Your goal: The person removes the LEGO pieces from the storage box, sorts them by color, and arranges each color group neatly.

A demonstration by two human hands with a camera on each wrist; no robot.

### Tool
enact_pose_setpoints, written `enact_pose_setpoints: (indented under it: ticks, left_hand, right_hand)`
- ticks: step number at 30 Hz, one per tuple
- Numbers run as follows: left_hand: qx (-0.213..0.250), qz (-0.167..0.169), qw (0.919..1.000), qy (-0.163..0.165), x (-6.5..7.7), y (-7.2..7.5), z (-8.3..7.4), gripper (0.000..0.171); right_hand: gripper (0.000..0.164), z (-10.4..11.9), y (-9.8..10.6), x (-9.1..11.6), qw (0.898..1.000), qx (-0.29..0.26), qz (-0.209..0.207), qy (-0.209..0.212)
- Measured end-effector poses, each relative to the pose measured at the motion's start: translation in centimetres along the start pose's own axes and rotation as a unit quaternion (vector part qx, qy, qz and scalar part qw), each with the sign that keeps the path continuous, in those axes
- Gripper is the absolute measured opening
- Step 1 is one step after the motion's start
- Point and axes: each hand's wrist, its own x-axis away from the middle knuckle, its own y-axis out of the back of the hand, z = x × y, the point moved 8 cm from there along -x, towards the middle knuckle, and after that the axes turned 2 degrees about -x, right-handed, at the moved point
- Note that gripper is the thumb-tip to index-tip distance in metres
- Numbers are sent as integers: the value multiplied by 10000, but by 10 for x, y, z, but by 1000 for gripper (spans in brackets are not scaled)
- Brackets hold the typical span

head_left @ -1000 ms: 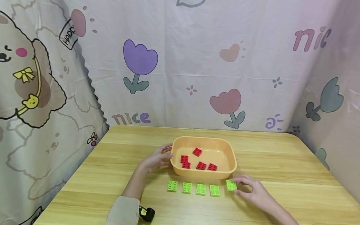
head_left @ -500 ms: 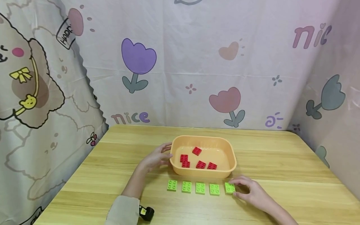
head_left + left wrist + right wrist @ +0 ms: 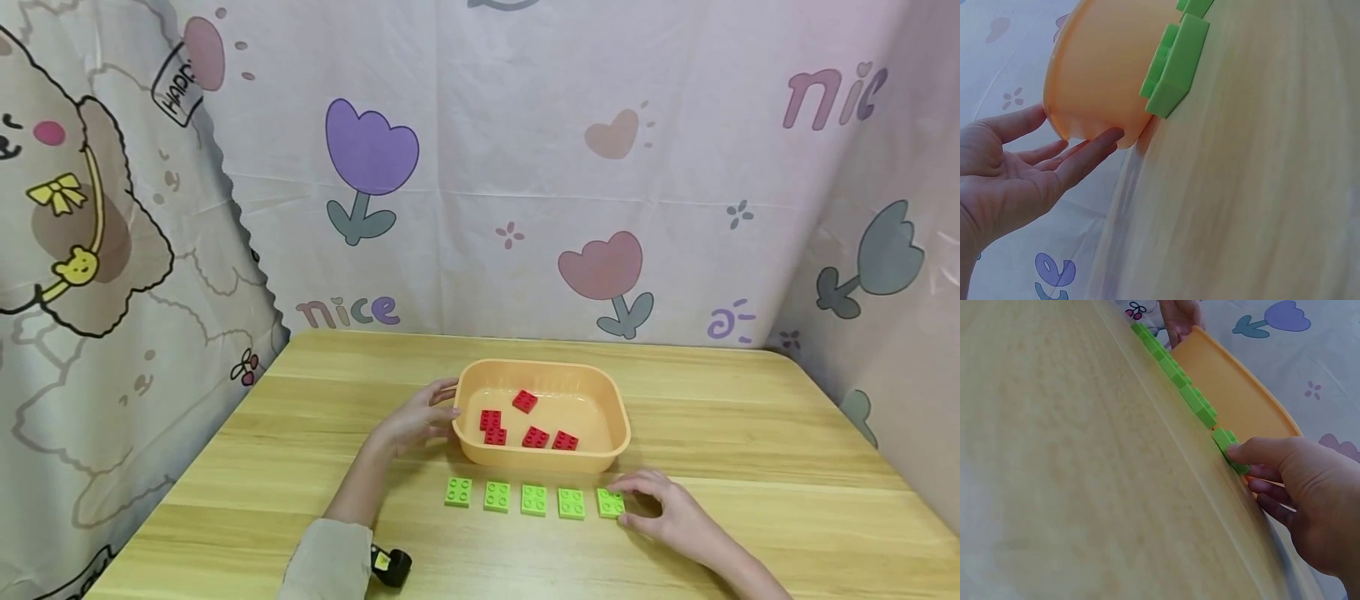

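"Where's the block being handled?"

"Just in front of the orange tray (image 3: 540, 458), near its right corner. The right hand (image 3: 663, 510) pinches the end green block (image 3: 611, 504) between thumb and fingers."

"And the left hand (image 3: 414, 422)?"

"Touching the tray's left end, fingers extended, not clenched."

"Any tips?"

"I'd use a light pinch, square it with the four green blocks (image 3: 572, 504) along the tray's near side, then release evenly to avoid twisting it."

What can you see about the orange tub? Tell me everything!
The orange tub is a rounded rectangle with no lid, a rim and smooth sides, maybe plastic. It sits upright on the wooden table, beyond the row of green bricks. Five red bricks lie inside. The left hand touches its left end.
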Motion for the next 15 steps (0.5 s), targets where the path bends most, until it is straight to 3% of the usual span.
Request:
enact_pose_setpoints:
  ticks: [15]
  left_hand:
    - [95, -109, 9999, 34, 1, 0, -1, 59]
  right_hand:
    - [34, -1, -2, 1, 9999, 29, 34, 91]
